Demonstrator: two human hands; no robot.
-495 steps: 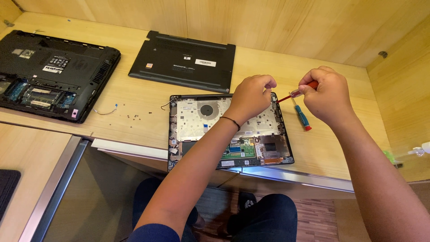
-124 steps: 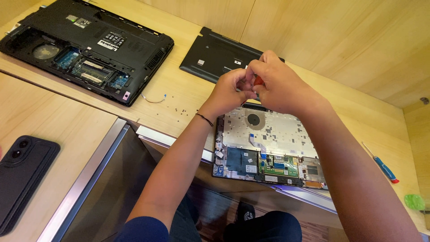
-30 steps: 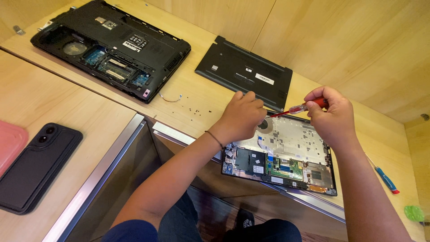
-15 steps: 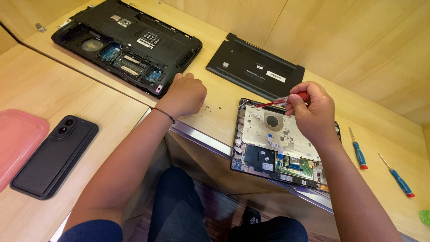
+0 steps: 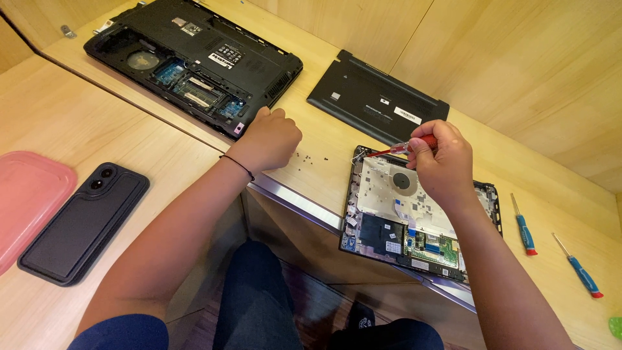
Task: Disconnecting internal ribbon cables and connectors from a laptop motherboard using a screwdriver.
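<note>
Wooden desk (image 5: pixel 324 139): right hand (image 5: pixel 440 165) grips red screwdriver (image 5: pixel 396 149) above opened laptop (image 5: pixel 414 217); left hand (image 5: pixel 269 137) fisted.

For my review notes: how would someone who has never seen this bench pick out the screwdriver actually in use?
Start at the small opened laptop lying at the wooden desk's near edge, right of centre. Just above its top left corner, the right hand grips a red-handled screwdriver, tip pointing left. The two other screwdrivers lie untouched farther right and have blue handles.

Right hand (image 5: pixel 440 165) gripping red screwdriver (image 5: pixel 396 149) over opened laptop (image 5: pixel 414 214); left hand (image 5: pixel 269 137) beside loose screws (image 5: pixel 310 157)
</note>
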